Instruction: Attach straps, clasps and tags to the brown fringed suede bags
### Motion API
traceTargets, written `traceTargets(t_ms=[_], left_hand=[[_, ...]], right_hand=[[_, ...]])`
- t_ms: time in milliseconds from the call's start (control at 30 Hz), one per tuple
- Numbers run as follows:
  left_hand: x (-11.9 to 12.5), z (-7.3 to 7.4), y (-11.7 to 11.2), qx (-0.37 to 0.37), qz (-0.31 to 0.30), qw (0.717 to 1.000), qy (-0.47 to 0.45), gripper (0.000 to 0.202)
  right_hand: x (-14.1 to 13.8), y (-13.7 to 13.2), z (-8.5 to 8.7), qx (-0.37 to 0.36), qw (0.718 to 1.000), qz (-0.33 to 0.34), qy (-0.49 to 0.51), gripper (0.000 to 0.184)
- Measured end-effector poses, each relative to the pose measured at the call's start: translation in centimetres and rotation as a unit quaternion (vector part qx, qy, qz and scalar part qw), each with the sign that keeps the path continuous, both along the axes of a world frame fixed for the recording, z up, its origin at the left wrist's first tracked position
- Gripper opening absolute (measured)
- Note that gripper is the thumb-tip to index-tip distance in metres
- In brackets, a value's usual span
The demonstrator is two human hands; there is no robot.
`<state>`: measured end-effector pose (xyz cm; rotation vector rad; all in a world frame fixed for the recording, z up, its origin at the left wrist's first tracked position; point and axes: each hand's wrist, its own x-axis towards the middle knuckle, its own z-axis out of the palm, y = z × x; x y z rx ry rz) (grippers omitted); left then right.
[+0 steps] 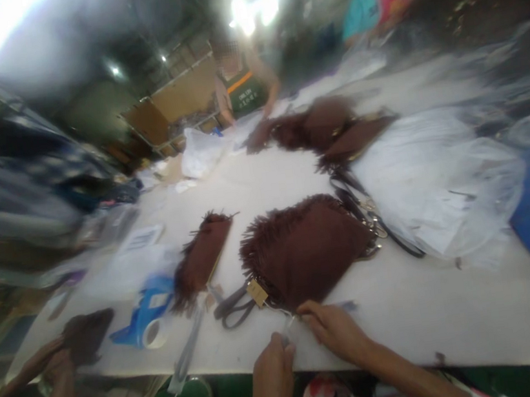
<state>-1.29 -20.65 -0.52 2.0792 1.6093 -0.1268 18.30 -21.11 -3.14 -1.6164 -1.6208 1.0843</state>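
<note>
A dark brown fringed bag (311, 251) lies on the white table in front of me. A tan hang tag (257, 292) rests against its lower left edge, and a pale string (280, 310) runs from the tag toward my hands. My right hand (334, 329) is closed in a pinch on this string near the bag's bottom edge. Closer to the table edge, my left hand (273, 376) is closed around something small and greyish that blur hides. A dark wrist strap (235, 308) loops out beside the tag.
Left of the bag lie a smaller fringed pouch (210, 248), a blue tape dispenser (150, 311) and a grey strap (190, 348). A co-worker's hands (56, 369) hold a brown piece at far left. White plastic bags (439, 182) and more brown bags (329, 128) lie beyond; other people stand behind.
</note>
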Motion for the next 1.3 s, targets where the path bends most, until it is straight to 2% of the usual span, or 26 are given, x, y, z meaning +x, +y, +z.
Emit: traceTargets(t_ms=[133, 333, 500, 733, 933, 1100, 1300], left_hand=[[0.1, -0.1, -0.3, -0.004, 0.013, 1.000, -0.021, 0.022], [0.2, -0.1, -0.2, 0.001, 0.007, 1.000, -0.001, 0.018], [0.4, 0.0, -0.1, -0.003, -0.006, 1.000, 0.019, 0.017], [1.2, 0.2, -0.1, 0.003, -0.023, 0.998, 0.053, 0.021], [2.2, 0.0, 0.0, 0.009, -0.035, 0.992, 0.125, 0.030], [2.2, -1.0, 0.0, 0.031, -0.076, 0.988, 0.131, 0.036], [2.4, -1.6, 0.3, 0.039, -0.090, 0.986, 0.133, 0.036]], right_hand=[[0.0, 0.0, 0.2, 0.001, 1.000, 0.019, 0.004, 0.034], [0.2, 0.9, 0.6, -0.010, 0.999, 0.030, -0.003, 0.029], [0.7, 1.7, 0.6, -0.060, 0.995, 0.064, 0.041, 0.029], [1.0, 2.1, 0.0, -0.131, 0.984, 0.068, 0.099, 0.029], [1.2, 2.2, 0.4, -0.117, 0.985, 0.085, 0.091, 0.029], [1.4, 2.1, 0.6, -0.089, 0.989, 0.091, 0.071, 0.029], [1.3, 2.3, -0.1, -0.112, 0.985, 0.100, 0.084, 0.030]])
